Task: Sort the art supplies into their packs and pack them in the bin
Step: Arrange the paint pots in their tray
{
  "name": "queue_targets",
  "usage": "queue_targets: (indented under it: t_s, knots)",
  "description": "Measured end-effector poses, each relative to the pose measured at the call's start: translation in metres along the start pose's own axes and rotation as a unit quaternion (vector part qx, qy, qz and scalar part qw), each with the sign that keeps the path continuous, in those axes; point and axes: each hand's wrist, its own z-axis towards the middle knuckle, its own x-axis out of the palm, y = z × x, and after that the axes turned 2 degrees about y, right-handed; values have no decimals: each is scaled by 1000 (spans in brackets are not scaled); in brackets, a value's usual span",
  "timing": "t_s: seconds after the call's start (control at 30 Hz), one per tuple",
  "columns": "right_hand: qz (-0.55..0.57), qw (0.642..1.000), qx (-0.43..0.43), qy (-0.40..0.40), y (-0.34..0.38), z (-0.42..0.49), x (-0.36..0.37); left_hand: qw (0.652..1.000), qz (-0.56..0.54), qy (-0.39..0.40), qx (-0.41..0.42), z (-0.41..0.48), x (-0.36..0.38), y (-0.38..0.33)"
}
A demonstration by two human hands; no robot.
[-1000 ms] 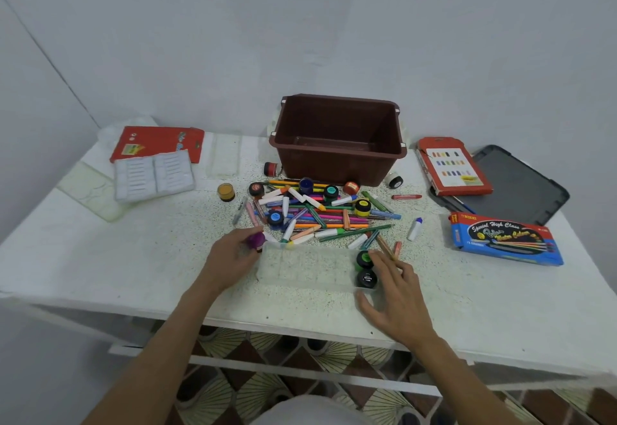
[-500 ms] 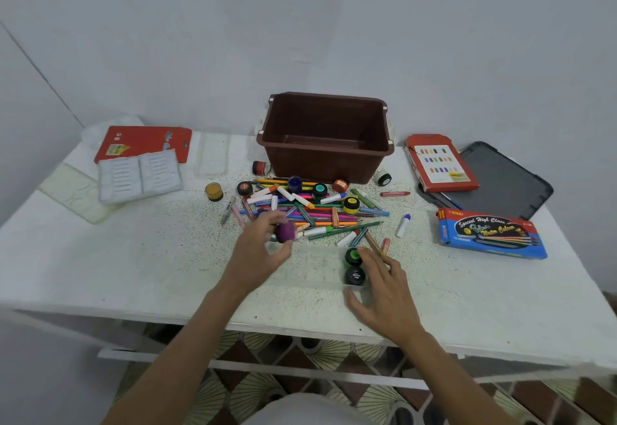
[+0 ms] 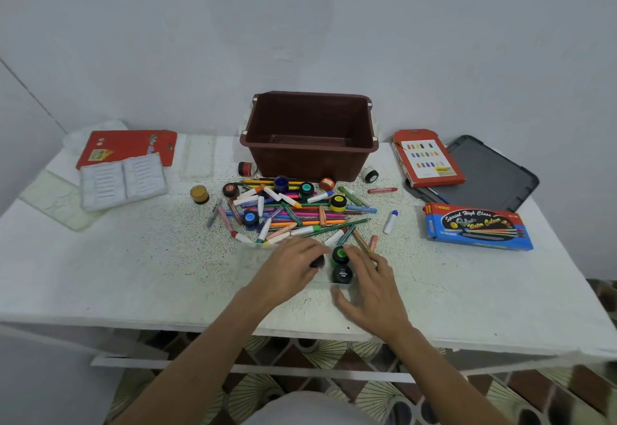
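— Left hand (image 3: pixel 289 269)?
— Pinched a purple paint pot (image 3: pixel 317 261) over the clear tray (image 3: pixel 254 255), centre of frame.
— Right hand (image 3: pixel 371 288)?
— Lay spread on the counter (image 3: pixel 133 274), beside the green pot (image 3: pixel 340 253) and black pot (image 3: pixel 342 273).

Soft, even, dim light; faint shadows, wide-angle bending, slight blur.

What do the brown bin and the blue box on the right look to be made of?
The brown bin is probably moulded plastic: smooth, dull sheen, rolled rim, rounded corners. The blue box is likely glossy printed cardboard: flat faces, sharp folded edges, printed lettering.
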Motion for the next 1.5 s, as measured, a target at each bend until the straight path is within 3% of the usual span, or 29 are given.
queue_targets:
  t_s: [0.6,0.93,1.3,1.5]
  knots:
    - [9,1000,10,4,0,0,-1,1000,3,-25,-13,0,15,4]
    - [7,1000,8,4,-1,0,-2,997,3,-70,-41,56,0,21]
    - [12,1000,15,9,-3,2,-1,984,111,90,-110,131,7,16]
    - [8,1000,13,21,-3,6,-4,988,91,68,-99,135,7,20]
